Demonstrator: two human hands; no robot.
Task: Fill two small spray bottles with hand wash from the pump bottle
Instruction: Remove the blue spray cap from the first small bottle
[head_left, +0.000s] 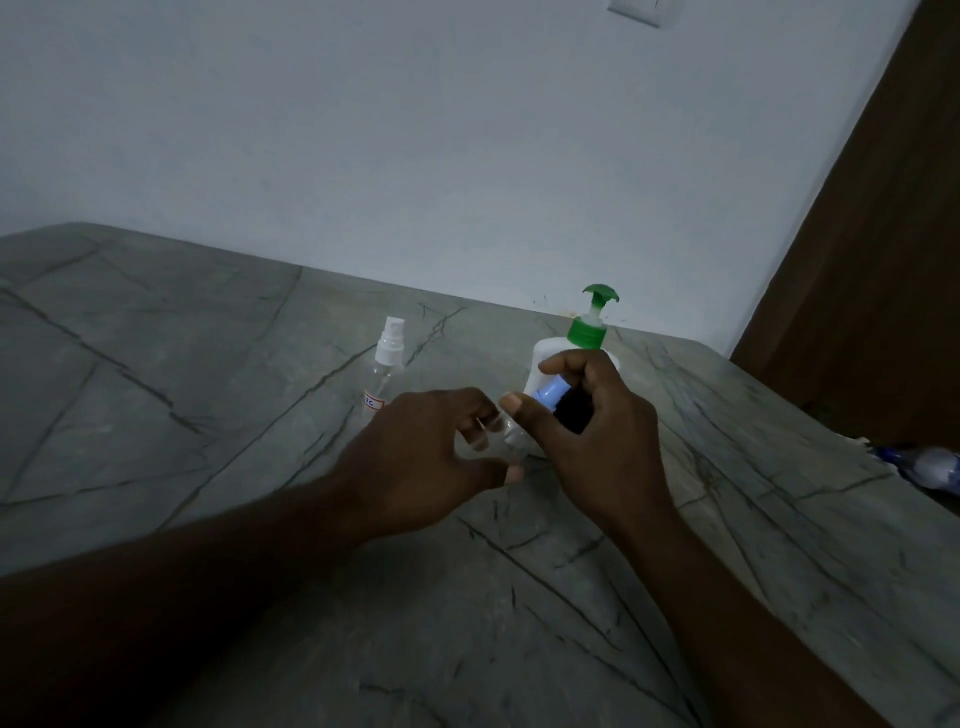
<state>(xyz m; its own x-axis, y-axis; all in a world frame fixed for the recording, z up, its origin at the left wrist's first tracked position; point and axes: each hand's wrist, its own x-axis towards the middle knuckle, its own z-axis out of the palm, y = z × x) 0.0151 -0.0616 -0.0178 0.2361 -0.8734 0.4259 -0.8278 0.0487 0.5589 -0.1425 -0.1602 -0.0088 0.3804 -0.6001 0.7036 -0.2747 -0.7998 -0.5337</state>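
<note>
My left hand (431, 457) wraps around a small clear spray bottle (506, 439) above the marble table (208, 415). The fingers of my right hand (592, 431) are pinched on that bottle's blue spray cap (551, 393); most of the bottle is hidden by both hands. A second small clear spray bottle (385, 371) with a white cap and a small label stands upright to the left, behind my left hand. The white pump bottle (587, 338) with a green pump stands just behind my right hand.
The table's far edge meets a pale wall. A brown door (883, 260) stands at the right. A crumpled blue and white plastic item (930, 465) lies at the table's right edge.
</note>
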